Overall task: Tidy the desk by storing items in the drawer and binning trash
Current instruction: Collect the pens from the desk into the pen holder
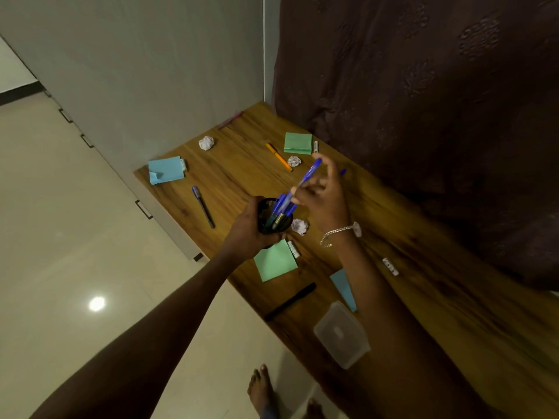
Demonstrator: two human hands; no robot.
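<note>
I see the left hand [246, 234] wrapped around a black mesh cup [273, 217], holding it up over the desk [423, 267]; the right hand [325, 204] pinches a blue pen [302, 184] between its fingertips, the pen slanting down with its lower end inside the cup among other pens; a bracelet [337, 234] hangs at the right wrist.

On the desk, a purple pen [203, 207] lies left of the cup, well apart from it; an orange pen [279, 156] lies farther back, just beside a paper ball [294, 161]; a second ball [206, 143] sits near the back left, and a third [300, 226] shows just right of the cup; a green pad [298, 143] rests at the back near the curtain [423, 86], a blue pad [165, 170] at the left edge with one corner curled; a green note [274, 261] lies below the cup, a small white tube [293, 248] touching its right edge; a black marker [290, 301] lies near the front edge, beside a clear box [341, 334]; a blue note [343, 288] is partly hidden by the right forearm; another white tube [390, 266] lies farther right.

I cannot see a drawer or a bin.
</note>
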